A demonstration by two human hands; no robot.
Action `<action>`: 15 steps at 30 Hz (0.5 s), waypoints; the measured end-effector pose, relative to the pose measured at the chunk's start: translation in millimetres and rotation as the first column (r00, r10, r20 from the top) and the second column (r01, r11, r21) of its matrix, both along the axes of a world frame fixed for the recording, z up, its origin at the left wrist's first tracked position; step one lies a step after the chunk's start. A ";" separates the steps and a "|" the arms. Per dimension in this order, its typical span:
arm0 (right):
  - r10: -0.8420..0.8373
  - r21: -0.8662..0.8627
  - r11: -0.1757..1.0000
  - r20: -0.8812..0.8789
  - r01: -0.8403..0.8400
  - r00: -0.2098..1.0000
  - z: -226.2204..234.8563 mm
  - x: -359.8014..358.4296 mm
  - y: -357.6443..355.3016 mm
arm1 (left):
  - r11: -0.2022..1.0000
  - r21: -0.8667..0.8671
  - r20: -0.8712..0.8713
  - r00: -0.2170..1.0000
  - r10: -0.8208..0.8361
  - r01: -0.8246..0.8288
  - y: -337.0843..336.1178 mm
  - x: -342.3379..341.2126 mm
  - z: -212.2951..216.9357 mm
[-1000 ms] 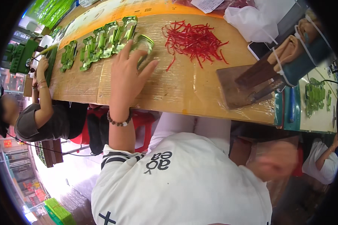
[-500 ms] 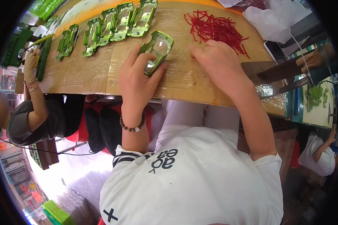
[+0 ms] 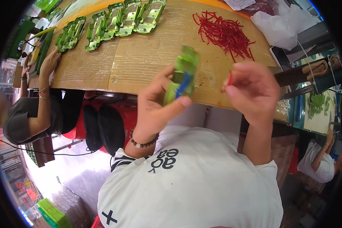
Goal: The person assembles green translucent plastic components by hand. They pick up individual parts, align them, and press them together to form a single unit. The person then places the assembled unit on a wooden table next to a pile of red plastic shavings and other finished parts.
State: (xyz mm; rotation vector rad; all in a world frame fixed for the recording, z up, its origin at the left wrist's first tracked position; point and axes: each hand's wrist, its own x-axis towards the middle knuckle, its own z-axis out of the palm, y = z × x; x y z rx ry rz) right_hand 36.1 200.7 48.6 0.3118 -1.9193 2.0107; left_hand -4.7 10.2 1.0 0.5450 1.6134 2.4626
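Left hand [image 3: 152,108]: you have it clamped on a green part [image 3: 189,66], fingers along its left side, thumb at its lower end. The part is raised off the surface [image 3: 148,62], in front of your body. Its long axis runs obliquely, lower end near your thumb, upper end away from you and slightly right. A blue patch [image 3: 185,81] shows on its right-hand face; motion blur hides finer detail.

Right hand [image 3: 256,89]: thumb and forefinger pinched together on a thin red strip [image 3: 230,78], short visible length, roughly upright.

Key relation: the part lies left of the right hand, its blue-patched side toward the strip. Part and strip are apart, a clear gap between. The left hand already holds the part; the right is nearer the pile of red strips [image 3: 226,34], which lies beyond it. More green parts [image 3: 126,31] stand in a row, far left on the surface.
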 end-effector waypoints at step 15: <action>0.080 -0.388 0.922 0.211 0.008 0.974 11.3 12.4 12.7 | 0.969 -0.237 -0.385 0.910 -0.155 0.065 29.6 10.8 -5.6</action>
